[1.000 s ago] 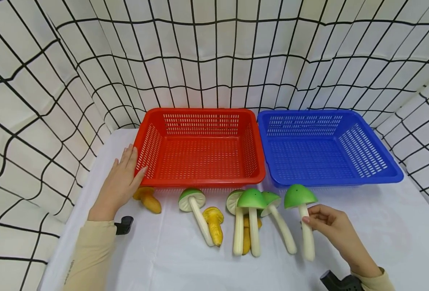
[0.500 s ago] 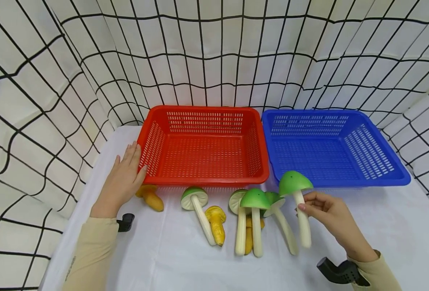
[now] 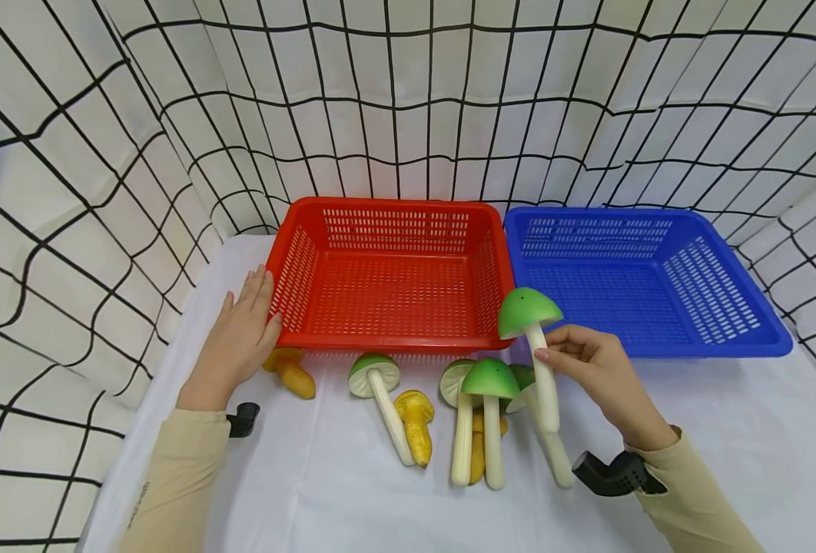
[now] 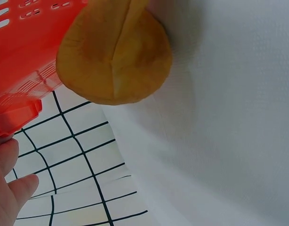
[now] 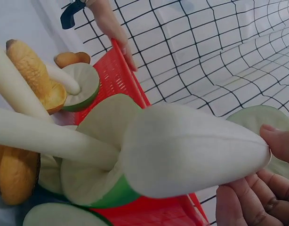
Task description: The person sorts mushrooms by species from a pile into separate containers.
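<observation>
Green-capped and pale-stemmed, a mushroom (image 3: 543,380) hung cap-up in my right grip (image 3: 593,370), stem pinched between thumb and fingers, at four o'clock from the red basket (image 3: 387,342). My left grip (image 3: 238,338), fingers straight, touched that basket's nine-o'clock side. At six o'clock from it, other mushrooms (image 3: 417,430) lay on the worktop (image 3: 353,511).

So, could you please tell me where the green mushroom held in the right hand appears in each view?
Head: the held mushroom is right of and below centre.
Left wrist: not in it.
Right wrist: its stem spans centre to right, with the cap partly hidden beyond.
Shared landmark: the red basket.
</observation>
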`<move>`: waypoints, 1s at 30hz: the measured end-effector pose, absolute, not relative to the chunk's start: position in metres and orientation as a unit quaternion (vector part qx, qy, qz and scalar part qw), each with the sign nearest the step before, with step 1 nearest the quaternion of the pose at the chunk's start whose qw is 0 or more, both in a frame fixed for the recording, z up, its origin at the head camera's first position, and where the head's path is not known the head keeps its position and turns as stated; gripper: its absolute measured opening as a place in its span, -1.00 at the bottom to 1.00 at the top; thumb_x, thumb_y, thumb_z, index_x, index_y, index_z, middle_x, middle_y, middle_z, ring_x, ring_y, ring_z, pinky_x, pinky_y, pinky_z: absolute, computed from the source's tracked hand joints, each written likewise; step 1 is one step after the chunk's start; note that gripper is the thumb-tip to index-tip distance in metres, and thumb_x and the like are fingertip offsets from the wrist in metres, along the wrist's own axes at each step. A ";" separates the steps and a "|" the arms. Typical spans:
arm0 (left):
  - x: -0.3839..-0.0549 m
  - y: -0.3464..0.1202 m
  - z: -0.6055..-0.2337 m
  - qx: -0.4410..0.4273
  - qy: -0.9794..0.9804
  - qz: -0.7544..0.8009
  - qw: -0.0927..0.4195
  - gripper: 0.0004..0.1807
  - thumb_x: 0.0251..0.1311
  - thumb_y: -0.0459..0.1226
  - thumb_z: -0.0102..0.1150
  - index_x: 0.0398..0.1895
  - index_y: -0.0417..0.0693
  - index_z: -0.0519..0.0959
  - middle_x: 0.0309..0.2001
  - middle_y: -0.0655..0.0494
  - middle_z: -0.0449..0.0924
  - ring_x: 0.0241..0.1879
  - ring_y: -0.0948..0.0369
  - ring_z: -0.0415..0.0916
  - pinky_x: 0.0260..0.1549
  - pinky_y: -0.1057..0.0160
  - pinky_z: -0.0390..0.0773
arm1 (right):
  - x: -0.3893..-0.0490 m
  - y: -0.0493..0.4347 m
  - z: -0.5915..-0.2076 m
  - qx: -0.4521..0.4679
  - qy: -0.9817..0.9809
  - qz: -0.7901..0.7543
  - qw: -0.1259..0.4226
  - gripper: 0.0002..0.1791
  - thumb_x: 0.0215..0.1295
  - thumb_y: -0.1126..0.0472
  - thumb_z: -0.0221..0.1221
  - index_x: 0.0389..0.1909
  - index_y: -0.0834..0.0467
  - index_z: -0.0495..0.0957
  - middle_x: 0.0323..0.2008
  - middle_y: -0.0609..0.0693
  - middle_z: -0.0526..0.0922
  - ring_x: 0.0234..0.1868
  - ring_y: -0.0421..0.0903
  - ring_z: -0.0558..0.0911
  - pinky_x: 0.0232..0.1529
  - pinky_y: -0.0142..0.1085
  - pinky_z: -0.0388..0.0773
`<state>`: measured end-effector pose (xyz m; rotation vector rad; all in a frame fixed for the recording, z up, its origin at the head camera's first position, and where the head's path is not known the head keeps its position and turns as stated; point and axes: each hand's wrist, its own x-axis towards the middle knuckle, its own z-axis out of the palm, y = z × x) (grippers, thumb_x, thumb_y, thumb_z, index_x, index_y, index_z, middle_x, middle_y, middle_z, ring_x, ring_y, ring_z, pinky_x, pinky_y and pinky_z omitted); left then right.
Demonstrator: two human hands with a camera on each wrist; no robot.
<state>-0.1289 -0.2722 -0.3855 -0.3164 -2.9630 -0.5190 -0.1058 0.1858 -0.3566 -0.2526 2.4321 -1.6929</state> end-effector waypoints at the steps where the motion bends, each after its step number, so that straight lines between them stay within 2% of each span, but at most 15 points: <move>1: -0.129 -0.272 -0.385 -0.105 -0.978 -0.171 0.058 -0.34 0.40 -0.23 -0.28 0.44 -0.43 -0.11 0.47 -0.27 -0.19 0.45 -0.12 -0.23 0.35 -0.21 -0.20 | -0.108 0.184 -0.356 -0.085 0.814 -0.569 0.084 -0.67 0.27 0.15 0.24 -0.15 0.36 0.57 -0.33 0.04 0.68 -0.29 -0.13 0.63 -0.18 -0.34 0.60; 7: -0.130 -0.271 -0.385 -0.106 -0.979 -0.168 0.054 -0.34 0.40 -0.24 -0.28 0.44 -0.43 -0.12 0.48 -0.27 -0.20 0.45 -0.12 -0.23 0.34 -0.22 -0.19 | -0.121 0.177 -0.353 -0.094 0.807 -0.577 0.081 -0.68 0.29 0.17 0.22 -0.15 0.39 0.55 -0.34 0.03 0.67 -0.30 -0.13 0.62 -0.22 -0.33 0.61; 14: -0.130 -0.272 -0.385 -0.104 -0.978 -0.174 0.050 -0.34 0.40 -0.24 -0.29 0.44 -0.43 -0.13 0.48 -0.27 -0.22 0.46 -0.12 -0.25 0.34 -0.22 -0.20 | -0.136 0.166 -0.352 -0.099 0.792 -0.597 0.085 -0.65 0.30 0.13 0.21 -0.14 0.38 0.54 -0.34 0.02 0.67 -0.27 -0.11 0.63 -0.18 -0.32 0.61; 18: -0.129 -0.273 -0.385 -0.102 -0.977 -0.178 0.050 -0.33 0.40 -0.24 -0.29 0.44 -0.42 -0.14 0.48 -0.26 -0.23 0.46 -0.11 -0.26 0.35 -0.21 -0.20 | -0.146 0.158 -0.353 -0.099 0.782 -0.611 0.072 -0.65 0.30 0.14 0.21 -0.13 0.38 0.53 -0.36 -0.03 0.67 -0.29 -0.14 0.62 -0.23 -0.34 0.60; 25: -0.129 -0.274 -0.387 -0.108 -0.975 -0.184 0.057 -0.34 0.40 -0.24 -0.29 0.44 -0.42 -0.13 0.48 -0.27 -0.22 0.46 -0.11 -0.25 0.35 -0.20 -0.21 | -0.163 0.144 -0.354 -0.090 0.750 -0.652 0.061 -0.66 0.32 0.20 0.17 -0.06 0.41 0.49 -0.34 -0.07 0.67 -0.31 -0.15 0.64 -0.20 -0.27 0.60; 30: -0.129 -0.273 -0.388 -0.109 -0.974 -0.187 0.060 -0.33 0.40 -0.23 -0.30 0.45 -0.41 -0.14 0.48 -0.27 -0.23 0.45 -0.12 -0.25 0.35 -0.20 -0.21 | -0.173 0.133 -0.354 -0.095 0.723 -0.683 0.049 -0.69 0.31 0.28 0.16 -0.05 0.44 0.47 -0.34 -0.08 0.68 -0.28 -0.18 0.67 -0.22 -0.30 0.60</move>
